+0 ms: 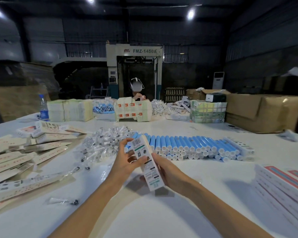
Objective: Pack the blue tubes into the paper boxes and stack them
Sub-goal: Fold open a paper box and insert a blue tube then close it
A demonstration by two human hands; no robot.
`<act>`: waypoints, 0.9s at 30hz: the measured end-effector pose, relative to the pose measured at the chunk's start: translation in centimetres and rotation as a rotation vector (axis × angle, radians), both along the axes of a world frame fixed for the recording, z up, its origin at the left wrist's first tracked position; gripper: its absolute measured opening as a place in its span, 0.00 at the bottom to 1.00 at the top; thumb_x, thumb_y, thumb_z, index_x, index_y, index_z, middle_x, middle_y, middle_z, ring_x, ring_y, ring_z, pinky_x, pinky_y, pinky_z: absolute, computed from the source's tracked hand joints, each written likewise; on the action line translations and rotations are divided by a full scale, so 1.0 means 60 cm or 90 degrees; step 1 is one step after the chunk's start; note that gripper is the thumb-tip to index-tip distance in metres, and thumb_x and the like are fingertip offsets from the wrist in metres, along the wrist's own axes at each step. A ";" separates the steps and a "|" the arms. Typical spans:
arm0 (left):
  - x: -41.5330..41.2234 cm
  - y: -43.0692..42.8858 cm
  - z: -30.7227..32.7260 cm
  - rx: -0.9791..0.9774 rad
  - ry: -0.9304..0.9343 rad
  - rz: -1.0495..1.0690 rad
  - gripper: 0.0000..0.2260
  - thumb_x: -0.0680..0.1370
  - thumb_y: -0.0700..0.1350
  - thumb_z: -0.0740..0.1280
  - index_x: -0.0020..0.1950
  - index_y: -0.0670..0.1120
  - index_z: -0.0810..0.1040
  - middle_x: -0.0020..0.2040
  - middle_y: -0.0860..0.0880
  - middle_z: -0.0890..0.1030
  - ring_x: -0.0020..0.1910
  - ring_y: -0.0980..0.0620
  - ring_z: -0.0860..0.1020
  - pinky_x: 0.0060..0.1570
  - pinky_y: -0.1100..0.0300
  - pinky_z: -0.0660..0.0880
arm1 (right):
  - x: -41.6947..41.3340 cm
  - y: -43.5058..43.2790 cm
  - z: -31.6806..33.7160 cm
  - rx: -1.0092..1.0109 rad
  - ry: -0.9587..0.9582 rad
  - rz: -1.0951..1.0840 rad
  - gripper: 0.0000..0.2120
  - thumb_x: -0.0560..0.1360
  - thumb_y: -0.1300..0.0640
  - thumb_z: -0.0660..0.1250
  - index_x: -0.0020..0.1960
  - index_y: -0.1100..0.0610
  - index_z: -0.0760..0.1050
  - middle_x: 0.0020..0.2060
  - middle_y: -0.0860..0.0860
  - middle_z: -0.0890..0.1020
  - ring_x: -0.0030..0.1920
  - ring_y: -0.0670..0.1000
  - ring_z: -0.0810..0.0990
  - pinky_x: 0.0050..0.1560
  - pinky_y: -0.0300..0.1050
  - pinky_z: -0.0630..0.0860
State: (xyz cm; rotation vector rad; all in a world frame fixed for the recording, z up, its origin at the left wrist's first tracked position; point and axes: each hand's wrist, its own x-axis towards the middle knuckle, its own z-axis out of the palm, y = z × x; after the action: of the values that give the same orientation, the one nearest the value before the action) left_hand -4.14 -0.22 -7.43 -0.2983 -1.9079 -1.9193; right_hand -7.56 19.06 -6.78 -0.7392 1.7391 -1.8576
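I hold one white printed paper box point(151, 177), long and narrow, in both hands above the white table point(162, 217). My left hand point(126, 164) grips the upper half of the box, fingers curled round its far edge and thumb pressed on the printed face. My right hand point(169, 170) grips the lower half from the right side, fingers wrapped behind it. The box is tilted, with its barcode end pointing away from me and its lower end nearest to me. I cannot tell whether a tube is inside.

The blue plastic tubes with white caps point(187, 143) lie on the table beyond my hands, packed side by side in layered rows, caps facing me. A pile of clear plastic sachets point(101, 145) lies just left of the tubes. Flat unfolded beige cartons point(10, 160) are spread on the left side of the table. A stack of filled white boxes with red and blue print point(280, 188) sits on the right side, well apart from the tubes.
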 end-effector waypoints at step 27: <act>0.010 0.031 -0.054 -0.618 0.030 -0.034 0.15 0.84 0.48 0.71 0.63 0.68 0.79 0.55 0.64 0.84 0.54 0.59 0.82 0.54 0.58 0.79 | 0.080 0.362 0.067 0.457 0.506 -0.593 0.18 0.80 0.35 0.65 0.64 0.43 0.78 0.53 0.42 0.83 0.51 0.48 0.82 0.51 0.50 0.79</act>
State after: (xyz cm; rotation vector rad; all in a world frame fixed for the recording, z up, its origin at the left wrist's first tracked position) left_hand -3.56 1.65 -10.68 -0.6527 -2.6708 -0.8495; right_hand -2.75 40.80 -2.78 -0.3794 3.4321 -1.1709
